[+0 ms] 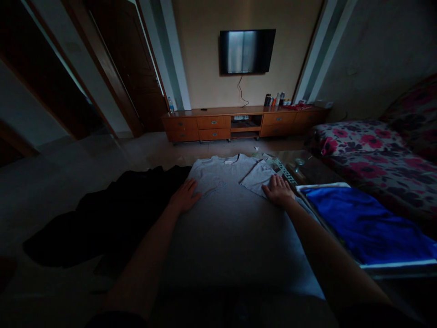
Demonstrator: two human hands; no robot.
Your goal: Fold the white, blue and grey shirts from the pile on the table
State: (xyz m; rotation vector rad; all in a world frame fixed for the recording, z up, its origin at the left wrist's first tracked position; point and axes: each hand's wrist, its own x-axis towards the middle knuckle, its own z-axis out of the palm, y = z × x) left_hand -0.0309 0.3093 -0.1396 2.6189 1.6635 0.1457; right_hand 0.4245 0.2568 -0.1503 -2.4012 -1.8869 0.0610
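While you've got the grey tee (232, 218) spread out in front of you, the black pile (112, 214) sits crumpled off to the left, touching the tee's edge. Your left hand (186, 195) lies flat on the tee's left side, fingers together, pinching nothing, which looks like it's pinning the soft knit so it stays smooth. Your right hand (278, 189) is flat too, fingers spread, pressing the sleeve (257, 175) that's folded in across the chest. Just to the right, a shiny blue cloth (365, 225) lies neatly folded, and past it is the floral couch (372, 150).
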